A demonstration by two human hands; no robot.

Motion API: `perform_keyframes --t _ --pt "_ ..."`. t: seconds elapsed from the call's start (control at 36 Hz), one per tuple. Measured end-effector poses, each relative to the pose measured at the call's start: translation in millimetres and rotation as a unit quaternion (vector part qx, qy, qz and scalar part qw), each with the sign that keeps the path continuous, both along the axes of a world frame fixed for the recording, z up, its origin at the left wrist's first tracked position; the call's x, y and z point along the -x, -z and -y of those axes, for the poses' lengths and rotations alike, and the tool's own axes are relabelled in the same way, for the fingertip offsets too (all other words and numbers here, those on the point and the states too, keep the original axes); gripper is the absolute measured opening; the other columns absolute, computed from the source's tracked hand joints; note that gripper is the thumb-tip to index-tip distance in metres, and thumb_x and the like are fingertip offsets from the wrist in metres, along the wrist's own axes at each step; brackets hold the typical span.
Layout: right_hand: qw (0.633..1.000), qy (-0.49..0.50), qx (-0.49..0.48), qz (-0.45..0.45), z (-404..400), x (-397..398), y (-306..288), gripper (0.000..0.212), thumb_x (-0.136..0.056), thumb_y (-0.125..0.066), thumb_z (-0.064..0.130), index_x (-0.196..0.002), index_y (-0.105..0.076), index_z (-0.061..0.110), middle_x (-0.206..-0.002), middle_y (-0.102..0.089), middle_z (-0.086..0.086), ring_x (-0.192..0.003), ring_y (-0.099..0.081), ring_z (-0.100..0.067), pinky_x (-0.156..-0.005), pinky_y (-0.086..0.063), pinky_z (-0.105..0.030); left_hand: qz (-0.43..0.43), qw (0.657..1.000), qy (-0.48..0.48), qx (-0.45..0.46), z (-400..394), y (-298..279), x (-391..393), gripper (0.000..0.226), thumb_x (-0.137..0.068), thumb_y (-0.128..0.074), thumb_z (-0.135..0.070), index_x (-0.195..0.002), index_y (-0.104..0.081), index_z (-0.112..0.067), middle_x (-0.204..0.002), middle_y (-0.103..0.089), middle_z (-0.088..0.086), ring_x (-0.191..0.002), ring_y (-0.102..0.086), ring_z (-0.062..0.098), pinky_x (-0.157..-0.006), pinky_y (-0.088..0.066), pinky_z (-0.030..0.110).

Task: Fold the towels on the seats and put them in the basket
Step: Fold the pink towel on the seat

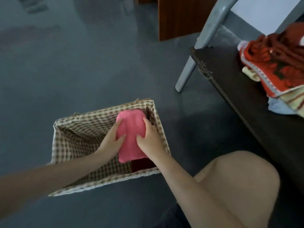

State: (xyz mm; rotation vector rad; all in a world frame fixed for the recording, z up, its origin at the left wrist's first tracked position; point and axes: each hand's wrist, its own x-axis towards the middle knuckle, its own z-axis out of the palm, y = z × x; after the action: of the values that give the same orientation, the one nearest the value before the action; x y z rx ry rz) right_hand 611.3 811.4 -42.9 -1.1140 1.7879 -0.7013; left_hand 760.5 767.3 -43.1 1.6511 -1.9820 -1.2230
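Grey floor [82, 63], carrying a rectangular basket [105, 183] lined in brown-and-white check, and a dark seat [246, 99] along the floor's right edge, with a grey chair leg [189, 66] standing behind the seat's far corner. On the seat's far right end lies a loose pile of towels: a red patterned towel [279, 66] on top, a cream striped towel [292, 97] beneath it and a pale blue towel [278, 107] at the bottom. A bare knee [238, 186] shows between basket and seat. Inside the basket, toward its far right corner, a folded pink towel [131, 134] is held above a dark item [143, 164] by the near right wall. The left hand [111, 139] grips the pink towel's left edge, fingers curled onto its top; the right hand [149, 139] grips its right edge likewise, so each grip is closed on the cloth.
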Motion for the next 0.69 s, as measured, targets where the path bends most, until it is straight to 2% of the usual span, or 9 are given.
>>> perform_keyframes --t 0.08,0.17,0.25,0.36,0.44,0.53,0.58,0.64,0.69 --pt "0.999 -0.031 -0.004 -0.044 -0.8 5.9 21.9 0.075 -0.096 -0.055 0.022 -0.154 -0.009 0.031 -0.141 -0.04 -0.005 -0.116 -0.054 -0.018 -0.087 -0.043 -0.022 -0.008 1.0 0.016 -0.011 5.9 28.2 -2.8 0.066 -0.096 -0.05 -0.007 -0.151 -0.023 -0.034 -0.15 -0.034 -0.005 -0.132 -0.038 0.008 -0.109 -0.039 0.034" --pt "0.989 -0.083 -0.068 -0.098 -5.8 10.6 44.5 0.077 -0.096 -0.054 0.023 -0.155 -0.004 0.03 -0.14 -0.039 -0.011 -0.118 -0.053 -0.023 -0.096 -0.047 -0.033 0.021 0.997 0.045 -0.061 0.7 60.3 2.1 0.069 -0.096 -0.051 -0.01 -0.152 -0.019 -0.036 -0.15 -0.035 -0.003 -0.127 -0.046 0.011 -0.104 -0.045 0.032" --pt "0.968 -0.129 -0.167 -0.135 -10.9 9.1 64.5 0.081 -0.093 -0.055 0.024 -0.154 -0.001 0.029 -0.147 -0.032 -0.016 -0.131 -0.042 -0.03 -0.108 -0.04 -0.042 0.06 0.987 0.067 -0.131 -14.7 88.3 8.5 0.07 -0.098 -0.049 -0.012 -0.154 -0.01 -0.031 -0.15 -0.039 0.005 -0.119 -0.054 0.016 -0.1 -0.048 0.031" --pt "0.945 -0.162 -0.233 -0.163 -9.8 6.8 75.0 0.08 -0.093 -0.056 0.026 -0.154 -0.004 0.026 -0.154 -0.019 -0.017 -0.142 -0.025 -0.035 -0.115 -0.031 -0.047 0.069 0.983 0.079 -0.153 -21.4 101.8 11.4 0.072 -0.098 -0.047 -0.012 -0.154 -0.005 -0.029 -0.153 -0.034 0.012 -0.126 -0.05 0.023 -0.106 -0.042 0.032" --pt "0.946 -0.161 -0.23 -0.164 -8.4 7.3 72.4 0.078 -0.094 -0.055 0.026 -0.155 -0.005 0.025 -0.155 -0.017 -0.016 -0.142 -0.025 -0.034 -0.115 -0.03 -0.046 0.069 0.984 0.067 -0.149 -12.9 93.6 10.1 0.071 -0.097 -0.05 -0.011 -0.154 -0.012 -0.025 -0.148 -0.041 0.009 -0.117 -0.053 0.016 -0.1 -0.045 0.026" --pt "0.951 -0.154 -0.216 -0.156 -10.2 7.2 63.8 0.078 -0.095 -0.054 0.027 -0.155 -0.004 0.025 -0.158 -0.012 -0.015 -0.144 -0.022 -0.033 -0.116 -0.028 -0.045 0.082 0.983 0.058 -0.154 -7.3 86.4 2.4 0.065 -0.095 -0.052 -0.013 -0.151 -0.021 -0.026 -0.122 -0.061 0.008 -0.095 -0.062 0.015 -0.088 -0.053 0.03" --pt "0.958 -0.152 -0.194 -0.148 -13.9 7.2 53.0 0.078 -0.095 -0.054 0.03 -0.155 -0.004 0.024 -0.158 -0.012 -0.013 -0.143 -0.024 -0.031 -0.115 -0.03 -0.044 0.089 0.983 0.046 -0.156 -5.3 81.1 -2.6 0.06 -0.095 -0.052 -0.015 -0.15 -0.029 -0.024 -0.114 -0.063 0.001 -0.095 -0.064 0.016 -0.089 -0.053 0.034" --pt "0.965 -0.157 -0.157 -0.142 -20.6 8.1 35.7 0.075 -0.096 -0.053 0.033 -0.155 -0.008 0.023 -0.156 -0.019 -0.011 -0.139 -0.033 -0.029 -0.111 -0.035 -0.041 0.09 0.985 0.042 -0.14 -6.4 65.6 -2.1 0.049 -0.096 -0.052 -0.017 -0.144 -0.042 -0.02 -0.114 -0.062 -0.003 -0.099 -0.062 0.015 -0.09 -0.05 0.029" --pt "0.972 -0.156 -0.103 -0.145 -29.0 10.5 13.0 0.067 -0.097 -0.05 0.034 -0.154 -0.016 0.023 -0.153 -0.027 -0.007 -0.136 -0.038 -0.026 -0.108 -0.038 -0.039 0.067 0.99 0.02 -0.126 -9.5 47.8 1.2 0.035 -0.097 -0.051 -0.014 -0.132 -0.051 -0.02 -0.112 -0.062 -0.004 -0.089 -0.061 0.011 -0.079 -0.048 0.023"
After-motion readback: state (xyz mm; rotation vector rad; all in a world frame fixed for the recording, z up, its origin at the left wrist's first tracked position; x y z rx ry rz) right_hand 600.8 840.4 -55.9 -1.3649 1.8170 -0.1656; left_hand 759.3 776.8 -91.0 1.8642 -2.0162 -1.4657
